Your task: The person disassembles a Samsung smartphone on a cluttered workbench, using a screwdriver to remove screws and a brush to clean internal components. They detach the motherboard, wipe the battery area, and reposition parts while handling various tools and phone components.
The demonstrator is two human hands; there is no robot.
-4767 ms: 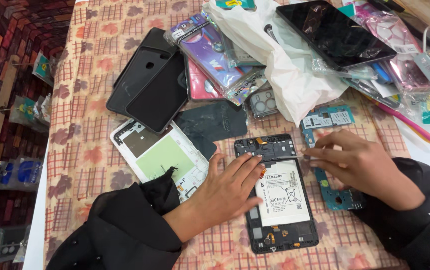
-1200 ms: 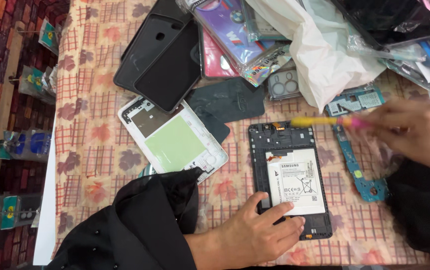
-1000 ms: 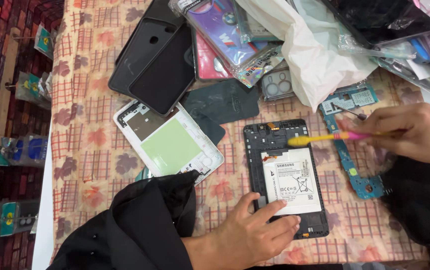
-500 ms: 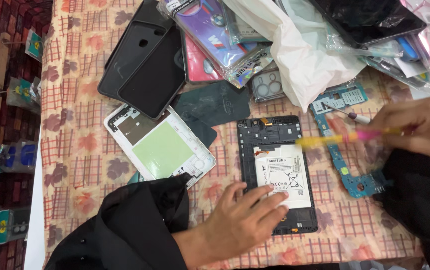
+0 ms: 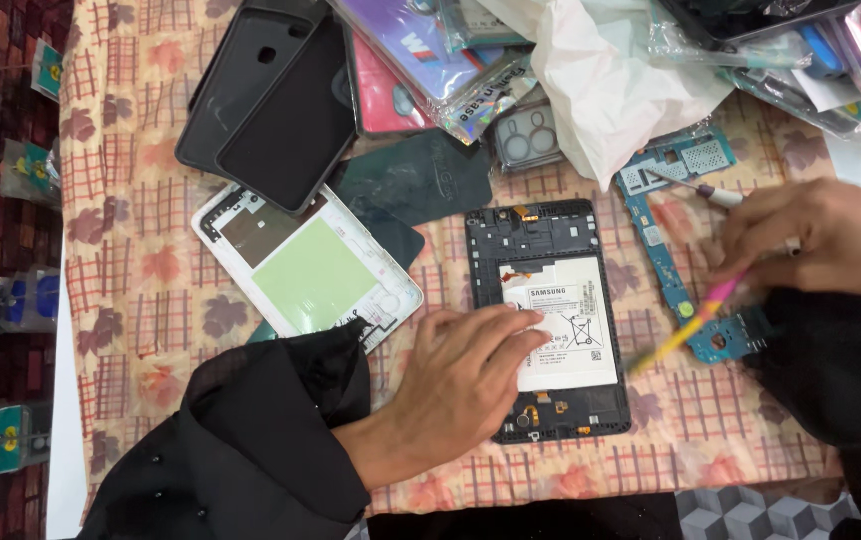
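Note:
An opened black tablet with a white battery lies face down on the patterned cloth. My left hand rests flat on its lower left part, fingers over the battery's edge. My right hand is at the right, gripping a pink and yellow screwdriver whose blurred tip points down-left near the tablet's right edge. A blue-green circuit board lies beside the tablet, partly under that hand.
A white back cover with a green panel lies left of the tablet. Black cases, a dark sheet, a camera-bezel piece, packaged parts and a white plastic bag crowd the far side. A second small tool lies by the board.
The screwdriver has swung from lying level above the battery to pointing down-left at the tablet's right side. My left hand slid up onto the battery's edge.

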